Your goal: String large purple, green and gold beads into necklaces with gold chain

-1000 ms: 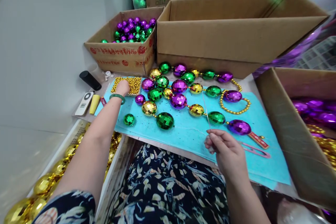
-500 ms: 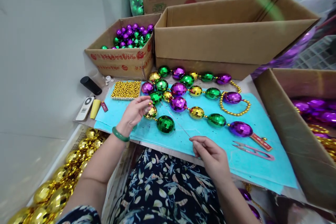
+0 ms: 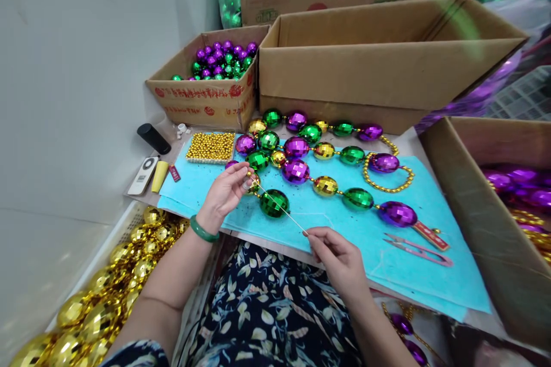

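My right hand [image 3: 338, 258] is closed in a pinch on one end of a long thin needle [image 3: 286, 213]. The needle slants up and left across the green faceted bead [image 3: 274, 203], its far end at my left fingertips. My left hand [image 3: 226, 192], with a green bangle [image 3: 203, 229] on the wrist, pinches a small gold bead [image 3: 249, 174]. Behind the left fingers, a larger gold faceted bead [image 3: 253, 183] is partly hidden. Strung purple beads [image 3: 295, 171], green beads and gold beads lie in rows on the blue cloth [image 3: 301, 235]. A shallow tray of small gold beads [image 3: 210, 146] sits beyond my left hand.
Pink thread snips [image 3: 424, 252] and a red tag [image 3: 433, 236] lie at right. Cardboard boxes stand behind [image 3: 344, 74], at back left [image 3: 202, 94] and at right [image 3: 469, 206]. A crate of gold balls [image 3: 103, 315] is below left. A black cylinder [image 3: 154, 139] stands by the wall.
My right hand has moved slightly left and down with the needle. The needle's far end now meets the left fingertips, where it was apart before. The view has shifted a little.
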